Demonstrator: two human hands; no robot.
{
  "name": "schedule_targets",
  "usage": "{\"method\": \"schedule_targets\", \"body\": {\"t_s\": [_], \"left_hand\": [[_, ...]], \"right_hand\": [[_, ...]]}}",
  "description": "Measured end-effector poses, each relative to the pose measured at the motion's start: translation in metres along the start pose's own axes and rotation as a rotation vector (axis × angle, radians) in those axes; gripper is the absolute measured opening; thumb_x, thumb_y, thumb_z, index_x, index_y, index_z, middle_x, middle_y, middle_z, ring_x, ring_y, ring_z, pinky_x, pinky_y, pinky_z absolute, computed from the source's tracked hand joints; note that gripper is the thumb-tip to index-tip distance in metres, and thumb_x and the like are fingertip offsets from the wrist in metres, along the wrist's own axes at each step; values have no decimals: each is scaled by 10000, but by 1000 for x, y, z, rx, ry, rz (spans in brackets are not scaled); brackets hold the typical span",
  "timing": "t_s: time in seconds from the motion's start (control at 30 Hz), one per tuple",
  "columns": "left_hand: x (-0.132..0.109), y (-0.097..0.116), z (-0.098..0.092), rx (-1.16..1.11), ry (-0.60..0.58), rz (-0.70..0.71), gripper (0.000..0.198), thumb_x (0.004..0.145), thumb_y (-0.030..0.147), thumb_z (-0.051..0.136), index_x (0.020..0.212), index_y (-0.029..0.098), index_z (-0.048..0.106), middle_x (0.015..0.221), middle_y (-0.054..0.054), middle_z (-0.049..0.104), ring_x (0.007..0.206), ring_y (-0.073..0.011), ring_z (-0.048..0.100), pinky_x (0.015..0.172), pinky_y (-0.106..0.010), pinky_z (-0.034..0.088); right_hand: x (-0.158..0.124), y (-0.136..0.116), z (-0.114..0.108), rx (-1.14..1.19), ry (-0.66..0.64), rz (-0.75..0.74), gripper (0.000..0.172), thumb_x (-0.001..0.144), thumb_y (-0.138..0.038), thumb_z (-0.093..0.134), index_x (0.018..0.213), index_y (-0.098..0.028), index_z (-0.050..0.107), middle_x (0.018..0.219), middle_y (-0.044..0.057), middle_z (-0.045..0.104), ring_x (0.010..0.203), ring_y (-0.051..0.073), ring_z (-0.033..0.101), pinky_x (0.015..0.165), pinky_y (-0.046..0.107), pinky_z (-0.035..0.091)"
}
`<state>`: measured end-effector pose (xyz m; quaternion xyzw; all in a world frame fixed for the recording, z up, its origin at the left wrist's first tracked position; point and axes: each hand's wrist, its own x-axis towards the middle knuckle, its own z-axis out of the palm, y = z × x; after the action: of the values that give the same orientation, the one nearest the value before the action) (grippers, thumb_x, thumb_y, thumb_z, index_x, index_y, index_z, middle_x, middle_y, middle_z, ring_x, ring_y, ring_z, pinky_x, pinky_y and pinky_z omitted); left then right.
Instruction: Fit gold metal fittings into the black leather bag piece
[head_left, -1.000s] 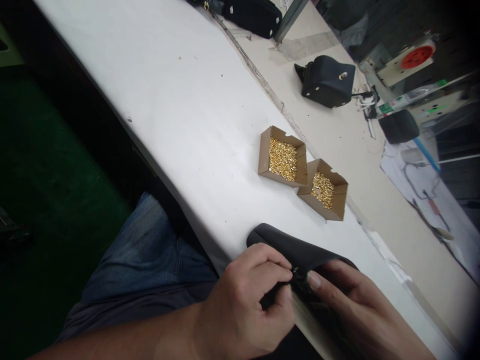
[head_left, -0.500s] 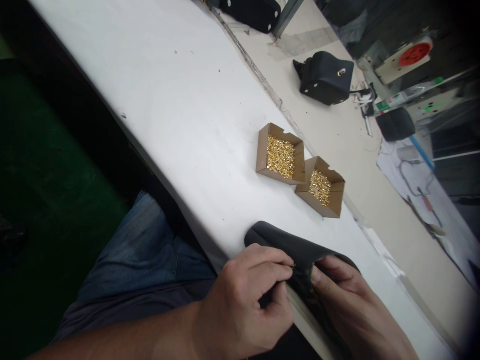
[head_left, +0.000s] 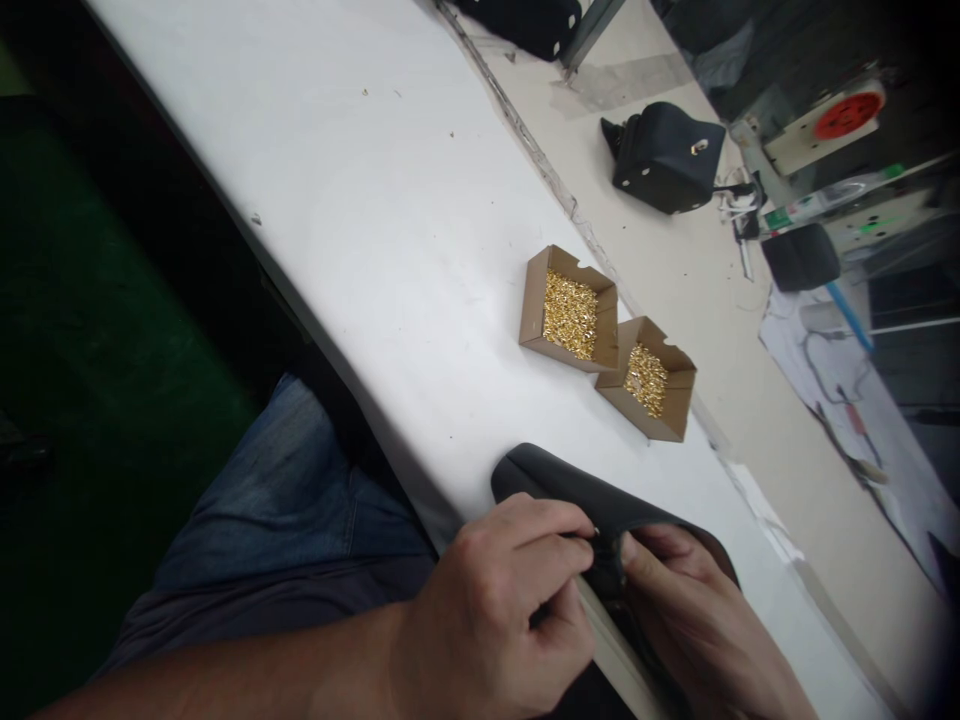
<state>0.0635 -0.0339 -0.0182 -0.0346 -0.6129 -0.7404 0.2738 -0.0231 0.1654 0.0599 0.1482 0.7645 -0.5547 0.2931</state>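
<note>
No legible text, brands or numbers; green label (head_left: 778,217) on clear bottle (head_left: 840,192); too small to read

A white table (head_left: 375,250), brightly lit, stretches ahead of the left grip (head_left: 510,610); a beige table (head_left: 660,270) adjoins it, farther right of the grip; a metal post (head_left: 592,35) rises far ahead; well left of the grip, a green floor (head_left: 97,400) lies dim; far ahead and right, a red disc (head_left: 847,115) shows amid deep shade.
</note>
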Motion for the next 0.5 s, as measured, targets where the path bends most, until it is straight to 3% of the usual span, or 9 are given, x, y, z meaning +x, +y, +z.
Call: {"method": "schedule_targets", "body": {"t_s": [0.1,0.3,0.4,0.5], "left_hand": [[2,-1,-3,13,-31,33,395,896,-100,656,1213,96,787,1285,-156,837,1153,-255,834,1019,-353,738],[4,-1,-5,15,-33,34,380,884,-108,659,1189,70,800,1247,-156,826,1119,-239,828,983,-322,732],[5,-1,-5,17,-46,31,370,902,-102,662,1197,71,805,1234,-151,825,1094,-230,825,967,-318,727],[4,0,-5,29,-56,21,342,924,-82,677,1201,73,805,1231,-149,824,1104,-233,821,989,-327,726]], "right_hand": [[-3,-4,2,16,30,56,422,631,-404,1189,846,-219,876,812,65,817,748,270,778,786,409,718],[-9,0,-2,-144,162,13,454,657,-438,1163,807,-207,802,694,22,742,577,187,646,551,280,577],[-21,4,0,-322,303,-93,460,757,-567,1095,908,-232,818,736,29,768,630,225,706,519,268,569],[-37,6,12,-633,462,-335,401,928,-643,959,1016,-267,854,879,37,827,766,238,777,624,261,631]]}}
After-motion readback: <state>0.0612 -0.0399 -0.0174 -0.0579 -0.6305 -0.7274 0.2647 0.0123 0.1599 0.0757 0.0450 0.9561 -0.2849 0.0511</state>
